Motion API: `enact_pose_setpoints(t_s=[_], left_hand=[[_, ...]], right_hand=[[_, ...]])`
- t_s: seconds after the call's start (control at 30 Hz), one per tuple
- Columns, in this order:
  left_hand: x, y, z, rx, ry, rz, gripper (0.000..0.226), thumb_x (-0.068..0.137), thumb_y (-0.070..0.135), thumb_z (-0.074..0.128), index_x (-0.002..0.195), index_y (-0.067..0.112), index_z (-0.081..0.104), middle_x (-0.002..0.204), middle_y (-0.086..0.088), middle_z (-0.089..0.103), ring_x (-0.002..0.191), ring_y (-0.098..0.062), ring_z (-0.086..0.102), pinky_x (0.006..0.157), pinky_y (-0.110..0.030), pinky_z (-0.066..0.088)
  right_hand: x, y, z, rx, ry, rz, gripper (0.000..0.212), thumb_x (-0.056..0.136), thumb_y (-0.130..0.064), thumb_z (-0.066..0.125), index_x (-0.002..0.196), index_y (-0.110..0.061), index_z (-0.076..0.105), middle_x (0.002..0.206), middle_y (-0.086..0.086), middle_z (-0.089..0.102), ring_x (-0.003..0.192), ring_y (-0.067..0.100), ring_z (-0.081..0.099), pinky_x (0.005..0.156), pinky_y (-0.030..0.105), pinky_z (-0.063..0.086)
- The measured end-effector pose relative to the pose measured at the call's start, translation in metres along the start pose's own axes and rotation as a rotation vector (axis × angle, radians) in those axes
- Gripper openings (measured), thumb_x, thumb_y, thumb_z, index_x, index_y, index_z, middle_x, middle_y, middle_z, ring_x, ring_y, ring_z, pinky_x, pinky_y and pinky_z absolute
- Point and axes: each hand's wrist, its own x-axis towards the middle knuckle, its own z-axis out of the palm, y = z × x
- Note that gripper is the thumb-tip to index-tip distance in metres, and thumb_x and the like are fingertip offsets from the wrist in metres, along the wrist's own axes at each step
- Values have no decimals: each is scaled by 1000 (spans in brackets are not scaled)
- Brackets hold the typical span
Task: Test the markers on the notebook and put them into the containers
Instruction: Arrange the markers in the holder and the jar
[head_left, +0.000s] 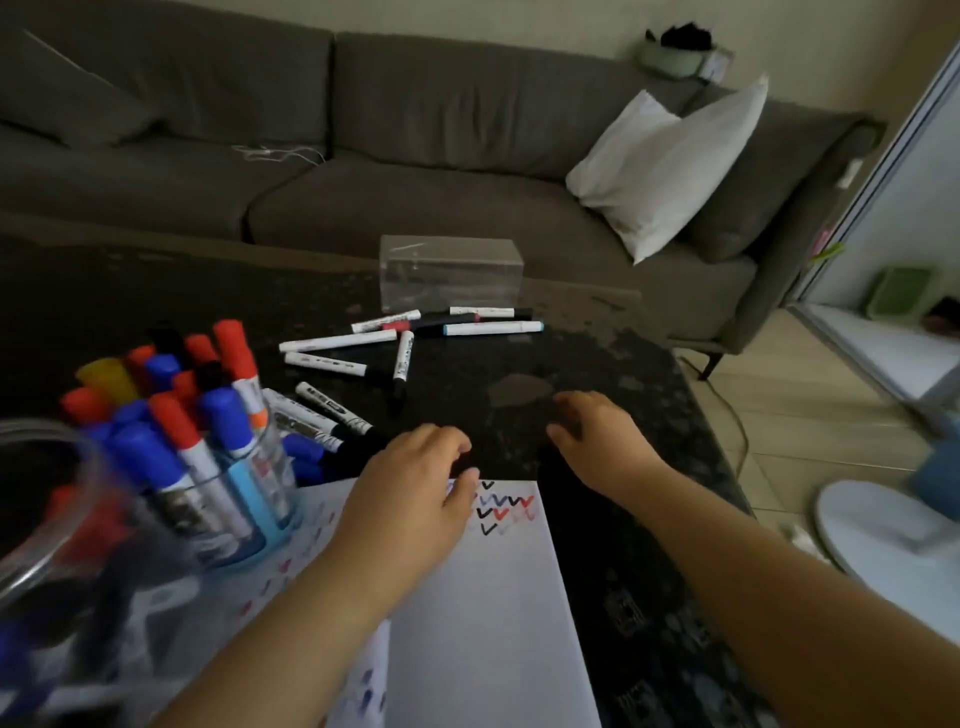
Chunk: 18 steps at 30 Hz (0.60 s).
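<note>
Left hand (415, 483): fingers loosely curled, holding nothing, resting on the notebook (493, 597) top edge, likely steadying it. Right hand (597, 441): fingers relaxed, empty, over the dark worktop (597, 353). Untested markers (400, 338) lie loose at 12 o'clock; marker-filled container (234, 499) at 9 o'clock, within reach.

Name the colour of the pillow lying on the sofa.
White; the pillow shows clearly in the head view, against the grey sofa.
</note>
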Motion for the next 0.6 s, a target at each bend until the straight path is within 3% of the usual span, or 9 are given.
enact_pose_setpoints(t_s=[0.13,0.27,0.4,0.6], left_hand=[[41,-12,17,7,45,-45,33,94,37,46,126,31,46,124,15,48,113,0,45,87,-13,34],[66,-26,34,-1,130,-80,35,93,38,46,128,34,43,125,19,45,111,5,41,87,-13,32],[72,-32,49,-5,146,-72,36,93,41,44,128,38,40,123,23,41,103,11,32,87,-10,27],[71,-31,49,-30,145,-70,36,93,43,40,129,41,35,124,26,37,106,13,30,90,-9,26]], right_hand=[[82,6,10,-147,16,-78,58,95,-27,53,147,-14,29,152,7,30,140,23,29,116,35,24],[152,3,20,-253,21,-79,61,97,-27,49,150,-16,20,158,4,17,145,22,14,118,42,18],[192,-4,35,-381,-4,-93,55,98,-27,48,148,-19,26,154,6,25,143,25,19,115,46,18],[191,-5,41,-505,49,-137,33,99,-31,41,130,-23,50,135,7,43,128,29,33,108,47,24]])
